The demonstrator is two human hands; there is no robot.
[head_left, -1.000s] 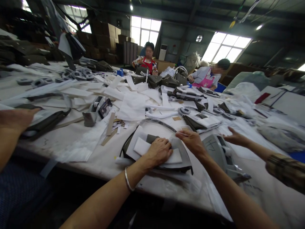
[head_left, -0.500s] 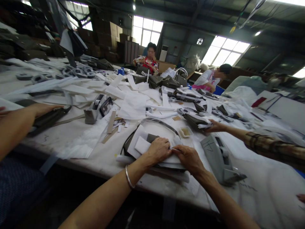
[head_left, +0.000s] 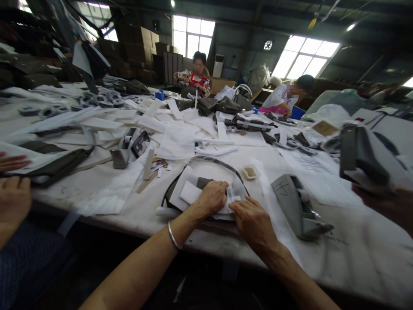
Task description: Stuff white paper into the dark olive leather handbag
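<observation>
- The left hand (head_left: 213, 198) lies palm down on the white paper (head_left: 189, 192), fingers bent and pressing. It closes around nothing. A silver bangle (head_left: 173, 236) sits on its wrist.
- The right hand (head_left: 253, 223) is just right of it. Its fingertips (head_left: 235, 204) touch the near right edge of the same paper, but I cannot tell whether they pinch it or only rest there.
- The paper is folded over a dark bag piece (head_left: 203, 183) that lies flat near the near edge of the table (head_left: 351, 249), right in front of the person. A dark curved strap (head_left: 211, 160) arches over its far side.
- The table is long, covered in white and strewn with paper sheets and strips. Around it is a workshop hall with tall windows (head_left: 192, 32) and stacked cardboard boxes (head_left: 142, 47) at the far wall.
- A grey tape dispenser (head_left: 298, 206) stands just right of the hands, and a small tray (head_left: 249, 172) lies just beyond them.
- A second dispenser (head_left: 127, 148) stands further left.
- At the left edge a co-worker's hand (head_left: 13, 200) is beside a flat dark bag (head_left: 60, 163).
- At the right a blurred dark bag (head_left: 359, 159) is held up.
- Two people (head_left: 198, 75) sit at the far side.
</observation>
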